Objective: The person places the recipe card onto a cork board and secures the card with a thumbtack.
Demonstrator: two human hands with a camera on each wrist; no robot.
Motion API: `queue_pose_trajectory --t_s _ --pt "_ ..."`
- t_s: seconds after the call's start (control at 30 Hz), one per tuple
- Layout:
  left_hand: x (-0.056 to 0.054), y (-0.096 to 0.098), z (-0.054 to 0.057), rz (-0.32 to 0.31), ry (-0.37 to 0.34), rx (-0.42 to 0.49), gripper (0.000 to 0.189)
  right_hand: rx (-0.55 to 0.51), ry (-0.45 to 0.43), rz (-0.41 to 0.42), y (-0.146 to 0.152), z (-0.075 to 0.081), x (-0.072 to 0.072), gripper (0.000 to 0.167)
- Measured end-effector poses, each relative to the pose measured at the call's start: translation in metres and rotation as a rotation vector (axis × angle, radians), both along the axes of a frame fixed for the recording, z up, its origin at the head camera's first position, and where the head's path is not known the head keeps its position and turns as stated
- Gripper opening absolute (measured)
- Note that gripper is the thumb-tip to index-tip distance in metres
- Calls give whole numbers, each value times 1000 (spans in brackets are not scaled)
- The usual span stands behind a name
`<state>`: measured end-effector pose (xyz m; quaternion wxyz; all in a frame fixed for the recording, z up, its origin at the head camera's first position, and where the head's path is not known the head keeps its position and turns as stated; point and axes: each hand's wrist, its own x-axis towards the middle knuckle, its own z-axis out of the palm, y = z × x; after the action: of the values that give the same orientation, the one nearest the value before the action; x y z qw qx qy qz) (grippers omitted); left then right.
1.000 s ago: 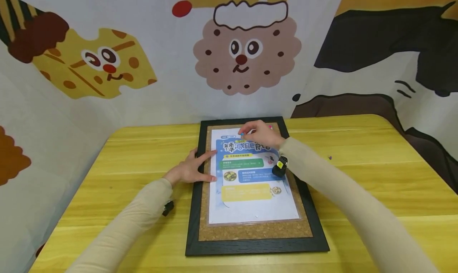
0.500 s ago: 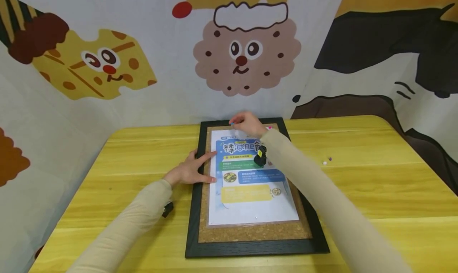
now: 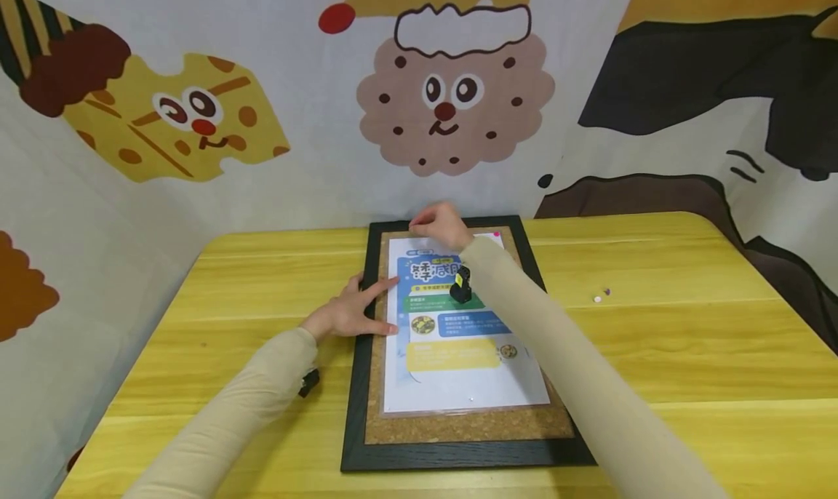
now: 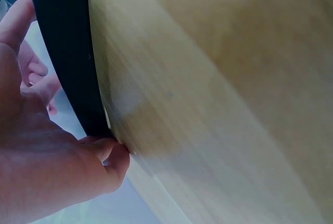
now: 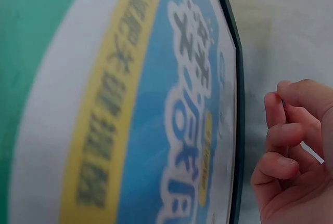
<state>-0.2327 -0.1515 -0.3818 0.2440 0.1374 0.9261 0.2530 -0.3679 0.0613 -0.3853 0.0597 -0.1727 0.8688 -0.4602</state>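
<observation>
A black-framed cork board lies on the table with a laminated printed sheet on it. My left hand holds the board's left side. Its thumb and forefinger spread onto the sheet's edge, while in the left wrist view other fingers curl against the black frame. Over the board's top edge, my right hand pinches a tiny push pin, mostly hidden between thumb and forefinger. A pink push pin sits at the sheet's top right corner.
Right of the board, a white push pin and a purple push pin lie on the wooden table. A cloth with cartoon prints hangs behind the table.
My right hand has moved left and back from over the sheet's title to the board's top edge, still pinching the blue push pin. The left hand has stayed put.
</observation>
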Motion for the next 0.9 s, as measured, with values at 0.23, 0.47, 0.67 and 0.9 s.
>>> queue_pose_trajectory --t_s 0.23,0.47,0.67,0.9 --pt "1 -1 0 6 -12 1 91 48 20 66 -14 -8 -1 19" --pt "-1 -2 0 -8 -14 -9 91 72 8 81 -28 -11 -2 19" --pt "-2 -4 -2 -16 -16 -8 91 108 -5 50 -37 -11 -3 19" --pt "-3 -2 -2 -21 -3 -12 92 173 0 15 -38 -14 -5 19"
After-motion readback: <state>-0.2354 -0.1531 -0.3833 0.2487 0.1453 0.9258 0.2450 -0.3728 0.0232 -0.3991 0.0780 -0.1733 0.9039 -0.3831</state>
